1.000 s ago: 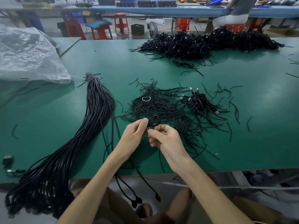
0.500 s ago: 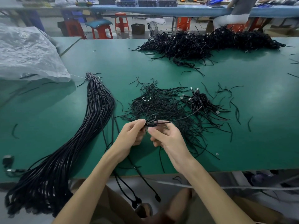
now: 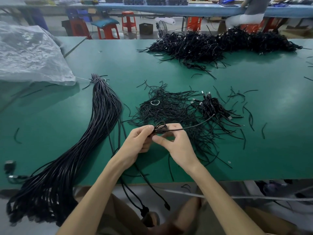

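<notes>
While your left hand [image 3: 138, 142] pinches the small coiled black cable [image 3: 160, 128] just above the green table [image 3: 50, 126], your right hand [image 3: 178, 147] curls round the same coil from the other side, thumb underneath, and a thin black tie [image 3: 196, 125] juts out from it rightward over the loose pile of ties [image 3: 171, 111].

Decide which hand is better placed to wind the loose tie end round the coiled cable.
Right. The right hand pinches the tie, whose loose end juts out on its side; the left hand is busy gripping the coiled cable.
</notes>
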### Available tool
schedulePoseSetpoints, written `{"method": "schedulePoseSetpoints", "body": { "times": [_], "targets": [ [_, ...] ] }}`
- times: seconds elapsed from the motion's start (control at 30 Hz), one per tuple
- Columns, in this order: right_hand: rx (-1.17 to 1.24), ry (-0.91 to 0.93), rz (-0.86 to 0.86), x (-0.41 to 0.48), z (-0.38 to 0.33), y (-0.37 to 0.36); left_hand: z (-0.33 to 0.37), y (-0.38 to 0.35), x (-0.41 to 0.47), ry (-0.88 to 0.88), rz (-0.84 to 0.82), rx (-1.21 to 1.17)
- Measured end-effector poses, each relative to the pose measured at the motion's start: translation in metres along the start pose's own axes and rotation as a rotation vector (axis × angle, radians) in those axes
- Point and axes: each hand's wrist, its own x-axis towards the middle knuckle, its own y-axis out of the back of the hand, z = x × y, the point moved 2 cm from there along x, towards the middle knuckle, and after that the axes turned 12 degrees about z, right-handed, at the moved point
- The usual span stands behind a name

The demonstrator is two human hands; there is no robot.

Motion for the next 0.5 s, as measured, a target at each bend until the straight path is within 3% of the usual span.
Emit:
{"method": "schedulePoseSetpoints", "body": {
  "times": [0.17,0.5],
  "targets": [
    [-0.198,0.213,0.071,-0.002,-0.002,0.001,0.0,-0.001,0.0,0.001,0.012,0.013],
    [-0.211,0.337,0.291,-0.01,0.006,-0.01,0.004,-0.005,-0.005,-0.036,0.03,0.062]
  ]
}}
